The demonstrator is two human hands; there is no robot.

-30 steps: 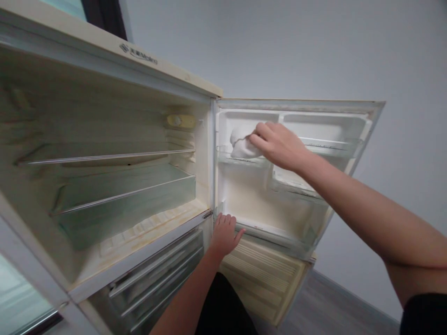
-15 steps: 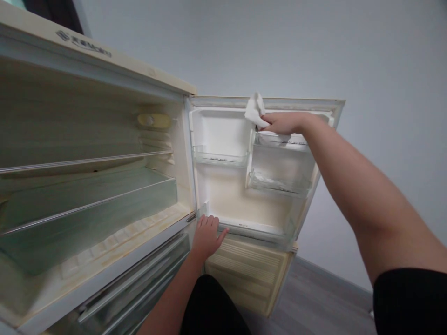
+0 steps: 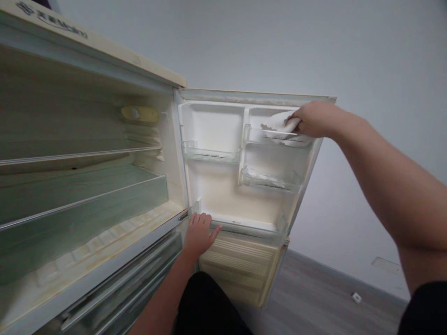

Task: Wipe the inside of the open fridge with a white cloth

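Observation:
My right hand (image 3: 314, 120) is closed on a crumpled white cloth (image 3: 281, 122) with brown stains. It has the cloth inside the upper right door shelf (image 3: 256, 135) of an opened fridge door (image 3: 223, 190). Part of the cloth shows behind the shelf's clear front. Low down at the hinge side, my left hand (image 3: 198, 235) rests on the rim of the bottom door shelf (image 3: 247, 231), fingers laid over it and thumb spread out.
To the left stands the fridge body, with a glass shelf (image 3: 84, 154), a clear drawer (image 3: 104, 209) and a yellowish lamp cover (image 3: 139, 114). Beneath is a lower door (image 3: 240, 270), partly open. A small white object (image 3: 356, 298) lies on the grey floor (image 3: 314, 298).
My right hand has moved right and carried the cloth from the door's top middle into the upper right shelf. My left hand stays at the bottom shelf. The view has shifted slightly right.

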